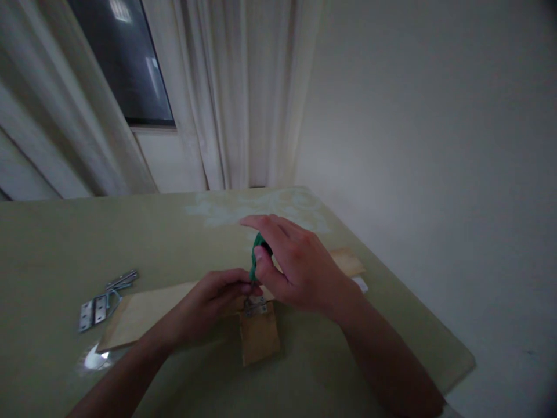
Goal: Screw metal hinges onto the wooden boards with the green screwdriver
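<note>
My right hand point(300, 264) is curled around the green handle of a screwdriver point(253, 267), which stands nearly upright with its tip downward. Close to the lower end of the screwdriver, the fingers of my left hand point(209, 299) are pinched together; what lies between them is too small to make out. Just below the fingertips is a metal hinge point(256, 308), lying across a small wooden piece point(260, 339) and a long wooden board point(150, 310). My hands and forearms hide part of the board.
Loose metal hinges point(93, 312) lie at the board's left end, another hinge point(122, 280) just behind them. To the right are a wooden piece point(348, 261) and a small white item point(360, 284). A wall borders the greenish table point(409, 342) on the right; curtains point(243, 93) hang behind.
</note>
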Demonstrator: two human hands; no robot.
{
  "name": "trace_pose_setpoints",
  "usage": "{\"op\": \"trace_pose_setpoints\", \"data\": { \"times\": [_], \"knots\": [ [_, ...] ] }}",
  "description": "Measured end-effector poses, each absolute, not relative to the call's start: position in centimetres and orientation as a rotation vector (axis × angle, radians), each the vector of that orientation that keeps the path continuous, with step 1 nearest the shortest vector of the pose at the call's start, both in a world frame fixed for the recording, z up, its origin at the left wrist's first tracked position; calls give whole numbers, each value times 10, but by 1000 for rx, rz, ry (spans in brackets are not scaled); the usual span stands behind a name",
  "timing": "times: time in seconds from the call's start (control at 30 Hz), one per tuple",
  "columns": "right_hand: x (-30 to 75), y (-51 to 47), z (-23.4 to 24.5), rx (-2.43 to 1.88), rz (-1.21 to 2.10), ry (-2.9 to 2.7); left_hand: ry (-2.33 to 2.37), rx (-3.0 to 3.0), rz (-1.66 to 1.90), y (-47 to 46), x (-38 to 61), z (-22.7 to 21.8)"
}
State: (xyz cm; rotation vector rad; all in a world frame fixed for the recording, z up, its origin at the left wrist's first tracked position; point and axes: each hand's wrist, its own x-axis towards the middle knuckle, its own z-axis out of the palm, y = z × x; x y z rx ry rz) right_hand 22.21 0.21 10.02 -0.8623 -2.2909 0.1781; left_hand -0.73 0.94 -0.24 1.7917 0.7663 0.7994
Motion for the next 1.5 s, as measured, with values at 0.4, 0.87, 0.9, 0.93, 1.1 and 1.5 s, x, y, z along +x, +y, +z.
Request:
{"op": "trace_pose_setpoints", "data": {
  "times": [0.4, 0.87, 0.9, 0.93, 1.1, 1.5],
  "knots": [
    [210, 6, 94, -867, 440, -2167, 710, 1550, 984, 13, 1, -7],
    [207, 3, 96, -872, 540, -2108, 841, 1523, 1003, 10, 4, 1],
    [207, 3, 96, -869, 538, -2113, 823, 1531, 996, 10, 3, 0],
    [207, 3, 96, -869, 533, -2118, 798, 1561, 983, 9, 2, 0],
    [208, 2, 97, -896, 524, -2112, 731, 1771, 968, 8, -4, 6],
    [208, 3, 95, -855, 596, -2069, 728, 1731, 940, 7, 0, 11]
  ]
}}
